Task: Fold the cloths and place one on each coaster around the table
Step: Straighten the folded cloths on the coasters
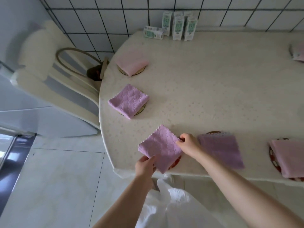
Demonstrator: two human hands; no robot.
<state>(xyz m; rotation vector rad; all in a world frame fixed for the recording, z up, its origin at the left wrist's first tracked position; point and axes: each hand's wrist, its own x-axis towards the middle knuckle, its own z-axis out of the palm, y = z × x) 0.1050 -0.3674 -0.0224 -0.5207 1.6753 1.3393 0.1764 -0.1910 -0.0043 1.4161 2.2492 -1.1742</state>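
Note:
A folded purple cloth (160,148) lies near the table's front edge over a red coaster (175,162) that shows only at its lower right. My left hand (144,167) pinches the cloth's near corner. My right hand (187,144) pinches its right corner. Other folded cloths rest on coasters: a pink cloth (131,62), a purple cloth (129,101), a purple cloth (221,148), and a pink cloth (287,157) on a red coaster (272,157). Another cloth (298,52) sits at the right edge of the view.
The oval table (213,83) has a cream cover and stands against a tiled wall. Several small cartons (178,27) stand at its back. A cushioned chair (65,76) is at the left. White fabric (172,206) hangs below the table edge at my body.

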